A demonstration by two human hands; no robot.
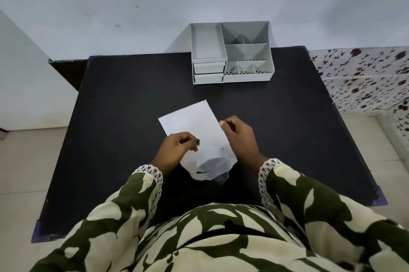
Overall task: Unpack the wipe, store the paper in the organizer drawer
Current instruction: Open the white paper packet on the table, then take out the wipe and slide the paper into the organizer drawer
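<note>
A white sheet of paper lies at an angle over the middle of the black table, its near end curled over something clear and crinkled. My left hand pinches the paper's left edge. My right hand grips its right edge, fingers curled. A white desk organizer stands at the table's far edge against the wall; its two small drawers at the lower left are closed, and its top compartments look bare.
A grey wall rises behind the table. A floral-patterned surface lies to the right, light floor tiles to the left and right. My patterned sleeves and torso fill the near part of the view.
</note>
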